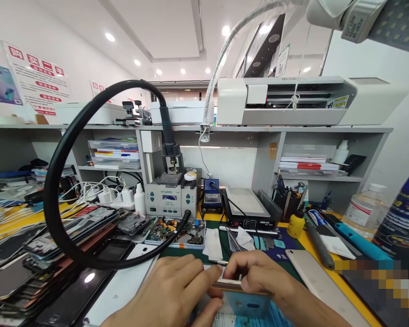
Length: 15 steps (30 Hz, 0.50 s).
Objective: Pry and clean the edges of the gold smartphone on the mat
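"Phone-like piece (pixel 240 300), tilted up on edge, low at the centre of our bench. How do we have hold of it?"

"Our right hand (pixel 264 276) pinches its pale top edge between thumb and curled forefinger. Our left hand (pixel 172 284) closes round the other end, forefinger behind, thumb in front."

"Can we read anything on it?"

"Nothing. We see only a bluish face with a dark oval."

"And around us?"

"On the wall poster (pixel 37 77) at far left, we read 购买二手 in white on red blocks; its smaller lines blur. The lamp head (pixel 357 22) carries raised lettering we can't make out."

"What about the equipment?"

"Our grey station (pixel 172 202) has a small lit display, too fine to read. The flat heating unit (pixel 248 209) beside it has white characters along its black front, equally unclear."

"The containers at right?"

"The clear bottle (pixel 359 209) wears a red-and-white label, and the dark blue can (pixel 404 222) has yellow lettering; we can't read either surely."
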### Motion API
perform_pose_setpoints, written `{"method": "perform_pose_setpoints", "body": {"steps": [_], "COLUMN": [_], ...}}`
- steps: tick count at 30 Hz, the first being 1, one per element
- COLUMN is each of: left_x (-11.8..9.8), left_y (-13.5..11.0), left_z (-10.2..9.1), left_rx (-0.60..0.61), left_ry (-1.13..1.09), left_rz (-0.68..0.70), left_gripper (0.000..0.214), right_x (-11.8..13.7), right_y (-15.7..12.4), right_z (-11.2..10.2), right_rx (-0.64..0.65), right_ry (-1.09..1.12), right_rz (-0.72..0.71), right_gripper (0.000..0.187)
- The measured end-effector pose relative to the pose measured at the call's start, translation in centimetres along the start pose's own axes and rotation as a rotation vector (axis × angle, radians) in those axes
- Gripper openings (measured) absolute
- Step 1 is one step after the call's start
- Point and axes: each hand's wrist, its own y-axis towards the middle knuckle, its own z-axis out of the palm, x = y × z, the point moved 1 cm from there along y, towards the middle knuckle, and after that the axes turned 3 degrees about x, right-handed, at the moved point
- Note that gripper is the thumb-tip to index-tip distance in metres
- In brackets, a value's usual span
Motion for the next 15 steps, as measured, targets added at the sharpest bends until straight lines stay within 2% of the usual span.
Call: {"method": "perform_pose_setpoints", "body": {"steps": [8, 11, 13, 15], "left_x": [-0.1, 0.2, 0.4, 0.4], "left_y": [-0.1, -0.2, -0.2, -0.1], "left_z": [0.0, 0.4, 0.7, 0.8], "left_rx": [0.002, -0.062, -0.165, -0.129], "left_ry": [-0.035, -0.043, -0.051, -0.053], "left_rz": [0.003, 0.031, 0.082, 0.075], "left_gripper": [0.026, 0.03, 0.025, 0.023], "right_x": [-0.3, -0.2, 0.2, 0.7], "right_y": [-0.1, -0.2, -0.2, -0.2], "right_z": [0.3, 0.3, 0.4, 0.6], "right_rx": [-0.04, -0.043, -0.029, -0.017], "right_ry": [0.013, 0.025, 0.02, 0.011], "right_rz": [0.041, 0.055, 0.051, 0.037], "right_gripper": [0.025, 0.023, 0.02, 0.017]}}
